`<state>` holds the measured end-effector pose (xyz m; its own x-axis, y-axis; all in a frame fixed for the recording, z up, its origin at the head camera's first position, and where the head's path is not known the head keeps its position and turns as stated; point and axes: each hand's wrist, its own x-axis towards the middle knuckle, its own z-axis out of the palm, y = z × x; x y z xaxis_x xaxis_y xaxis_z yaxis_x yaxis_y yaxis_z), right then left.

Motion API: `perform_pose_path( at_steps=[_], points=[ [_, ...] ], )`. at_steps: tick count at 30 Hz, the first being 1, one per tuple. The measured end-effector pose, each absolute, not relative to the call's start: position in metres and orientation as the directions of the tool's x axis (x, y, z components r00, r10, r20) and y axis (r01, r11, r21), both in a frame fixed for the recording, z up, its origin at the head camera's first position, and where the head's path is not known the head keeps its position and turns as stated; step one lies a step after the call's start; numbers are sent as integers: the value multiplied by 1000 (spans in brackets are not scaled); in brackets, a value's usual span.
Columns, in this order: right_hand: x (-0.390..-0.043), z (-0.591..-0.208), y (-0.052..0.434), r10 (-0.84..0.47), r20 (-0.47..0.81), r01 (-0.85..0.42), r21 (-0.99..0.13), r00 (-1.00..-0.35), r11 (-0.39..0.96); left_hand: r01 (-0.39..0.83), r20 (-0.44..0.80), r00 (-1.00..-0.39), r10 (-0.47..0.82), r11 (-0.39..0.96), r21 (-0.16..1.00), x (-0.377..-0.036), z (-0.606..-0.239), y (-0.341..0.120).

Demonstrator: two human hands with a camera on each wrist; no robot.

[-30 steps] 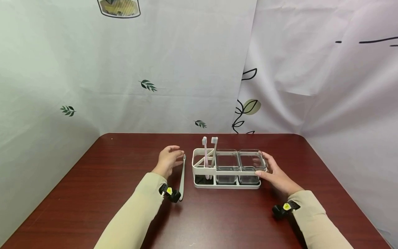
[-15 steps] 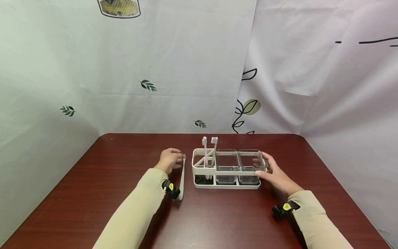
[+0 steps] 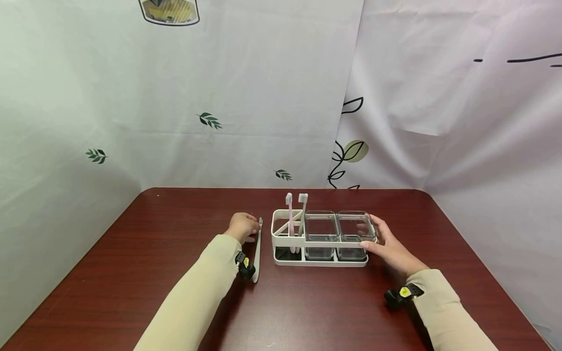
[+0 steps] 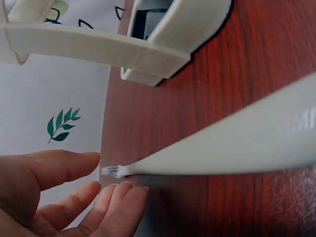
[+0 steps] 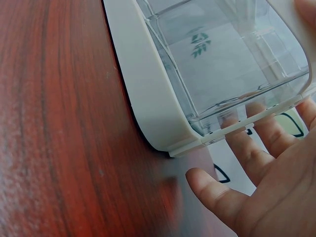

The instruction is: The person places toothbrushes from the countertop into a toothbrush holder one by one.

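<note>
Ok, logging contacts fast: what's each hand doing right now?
Left hand: open, fingers at the toothbrush tip, not gripping.
Right hand: open, fingers against the rack.

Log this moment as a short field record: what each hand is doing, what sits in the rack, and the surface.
left hand: at the bristle end of a white toothbrush lying flat on the table; fingers loosely curled beside the bristles, grip not confirmed
right hand: open, fingers against the right end of the white rack
rack contents: pink toothbrush and grey toothbrush upright in the left section; two clear cups to their right
surface: dark red wooden table
backdrop: white leaf-print cloth
</note>
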<state>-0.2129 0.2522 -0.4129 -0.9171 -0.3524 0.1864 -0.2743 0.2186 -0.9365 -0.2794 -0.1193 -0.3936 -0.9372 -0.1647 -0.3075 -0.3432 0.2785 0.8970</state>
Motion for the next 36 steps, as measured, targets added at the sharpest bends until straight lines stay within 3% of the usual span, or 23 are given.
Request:
perform_pose_path(
  at_steps=[18, 36],
  points=[
    [-214, -412, 252, -360, 196, -289, -930, -912, 226, -345, -285, -938, -199, 427, 836, -285, -400, -114],
    [-212, -412, 253, -354, 171, -269, -930, -920, 249, -266, -207, -964, -166, 591, 762, -288, -399, -111]
  ],
)
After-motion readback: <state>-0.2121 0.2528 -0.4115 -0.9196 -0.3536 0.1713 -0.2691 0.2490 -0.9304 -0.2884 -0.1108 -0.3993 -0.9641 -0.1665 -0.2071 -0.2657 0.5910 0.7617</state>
